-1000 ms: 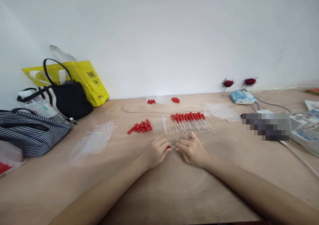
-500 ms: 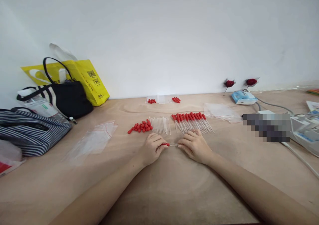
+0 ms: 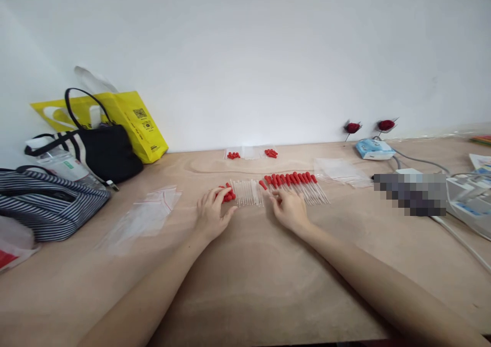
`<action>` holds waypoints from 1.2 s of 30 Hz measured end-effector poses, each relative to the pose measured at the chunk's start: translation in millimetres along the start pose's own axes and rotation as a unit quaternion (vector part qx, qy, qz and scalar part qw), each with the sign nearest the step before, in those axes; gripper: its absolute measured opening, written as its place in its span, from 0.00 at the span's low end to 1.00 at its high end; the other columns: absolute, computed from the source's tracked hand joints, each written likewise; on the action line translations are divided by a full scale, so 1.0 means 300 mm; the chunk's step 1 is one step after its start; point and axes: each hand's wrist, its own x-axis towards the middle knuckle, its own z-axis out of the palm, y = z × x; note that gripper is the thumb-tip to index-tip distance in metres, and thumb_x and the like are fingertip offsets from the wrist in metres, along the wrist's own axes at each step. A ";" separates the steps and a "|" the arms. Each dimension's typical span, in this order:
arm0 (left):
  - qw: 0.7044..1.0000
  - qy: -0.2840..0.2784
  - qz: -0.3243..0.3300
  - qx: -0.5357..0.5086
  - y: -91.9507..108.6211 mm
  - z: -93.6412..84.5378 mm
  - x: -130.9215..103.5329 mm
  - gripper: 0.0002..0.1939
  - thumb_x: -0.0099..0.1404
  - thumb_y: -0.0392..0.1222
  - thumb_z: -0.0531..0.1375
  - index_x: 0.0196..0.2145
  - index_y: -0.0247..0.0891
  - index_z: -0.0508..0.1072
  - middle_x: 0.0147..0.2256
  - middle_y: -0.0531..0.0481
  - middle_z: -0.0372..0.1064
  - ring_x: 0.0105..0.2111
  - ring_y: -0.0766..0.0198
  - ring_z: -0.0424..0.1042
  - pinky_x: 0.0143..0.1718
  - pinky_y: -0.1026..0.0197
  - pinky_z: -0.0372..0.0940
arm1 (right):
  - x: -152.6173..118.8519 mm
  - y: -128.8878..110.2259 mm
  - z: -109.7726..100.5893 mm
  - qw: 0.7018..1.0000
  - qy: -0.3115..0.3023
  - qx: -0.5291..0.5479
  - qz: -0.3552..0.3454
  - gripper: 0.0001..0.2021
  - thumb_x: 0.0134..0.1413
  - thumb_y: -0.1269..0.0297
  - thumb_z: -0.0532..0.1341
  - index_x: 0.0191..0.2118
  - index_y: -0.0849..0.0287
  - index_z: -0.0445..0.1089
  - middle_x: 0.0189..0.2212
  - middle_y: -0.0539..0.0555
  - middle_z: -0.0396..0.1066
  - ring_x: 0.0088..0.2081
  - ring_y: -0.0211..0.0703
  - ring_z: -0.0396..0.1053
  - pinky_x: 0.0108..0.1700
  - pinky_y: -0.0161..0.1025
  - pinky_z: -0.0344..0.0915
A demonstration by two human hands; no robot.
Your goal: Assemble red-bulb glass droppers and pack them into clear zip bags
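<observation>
My left hand is over the pile of red rubber bulbs, its fingers apart and partly covering them. I cannot tell whether its fingertips touch a bulb. My right hand pinches a dropper by its clear tube, with the dropper's red bulb pointing away from me. That dropper is at the left end of a row of red-topped droppers, and the hand hides some of their tubes. Between the bulb pile and this row lie several bare clear tubes, side by side.
Clear zip bags lie at left and more plastic bags at right. Small bags with red bulbs are near the wall. A striped pouch, black bag and yellow bag stand left; a blue packet and cables are right.
My left hand has let go of the dropper's red bulb and moved left to the bulb pile. My right hand has carried the dropper forward to the row and turned its bulb away from me.
</observation>
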 end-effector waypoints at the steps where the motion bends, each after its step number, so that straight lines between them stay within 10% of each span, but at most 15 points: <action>1: 1.000 0.003 -0.013 0.009 -0.011 0.001 0.001 0.20 0.56 0.44 0.57 0.48 0.42 0.63 0.45 0.44 0.63 0.45 0.52 0.61 0.46 0.50 0.53 | 0.020 -0.007 0.013 1.000 -0.003 -0.005 0.023 0.09 0.53 0.64 0.52 0.35 0.59 0.67 0.28 0.54 0.71 0.35 0.45 0.65 0.35 0.39 0.48; 36: 0.972 -0.070 -0.222 -0.019 -0.190 -0.016 0.033 0.18 0.51 0.29 0.54 0.43 0.32 0.67 0.41 0.43 0.67 0.38 0.60 0.69 0.39 0.61 0.65 | 0.189 -0.141 0.036 0.963 -0.184 -0.151 0.128 0.11 0.48 0.67 0.52 0.32 0.64 0.71 0.33 0.63 0.72 0.37 0.51 0.68 0.41 0.46 0.48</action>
